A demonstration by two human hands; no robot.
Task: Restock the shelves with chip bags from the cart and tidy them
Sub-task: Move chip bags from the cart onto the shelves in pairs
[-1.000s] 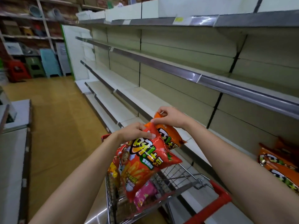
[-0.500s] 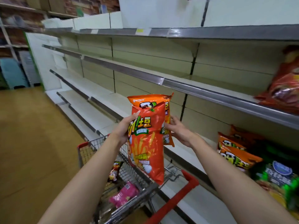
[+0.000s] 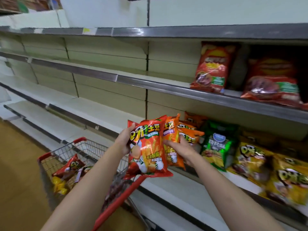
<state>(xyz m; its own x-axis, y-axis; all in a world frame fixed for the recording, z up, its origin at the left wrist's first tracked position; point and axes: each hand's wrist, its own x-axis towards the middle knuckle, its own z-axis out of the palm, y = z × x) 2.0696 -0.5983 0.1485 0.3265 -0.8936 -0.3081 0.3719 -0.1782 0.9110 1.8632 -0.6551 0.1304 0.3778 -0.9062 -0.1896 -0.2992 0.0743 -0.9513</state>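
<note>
My left hand (image 3: 124, 141) grips the left edge of a red chip bag (image 3: 147, 150), held upright in front of the shelves. Just behind it, my right hand (image 3: 179, 146) holds an orange chip bag (image 3: 171, 130) from its right side. Both bags hang above the red handle (image 3: 116, 202) of the wire cart (image 3: 58, 152), which carries more bags, among them a red one (image 3: 70, 167). On the shelf (image 3: 183, 184) right behind my hands stand orange bags (image 3: 191, 130), then a green bag (image 3: 216, 144) and yellow bags (image 3: 253, 162).
Two red chip bags (image 3: 213, 67) stand on the upper shelf (image 3: 150, 83) at the right. The shelves to the left hold nothing. The cart stands close against the lower shelf edge, with wooden floor (image 3: 16, 164) on its left.
My view has swung right along the shelves. Both hands carried the two bags rightward and lower, toward the stocked section with orange, green and yellow bags.
</note>
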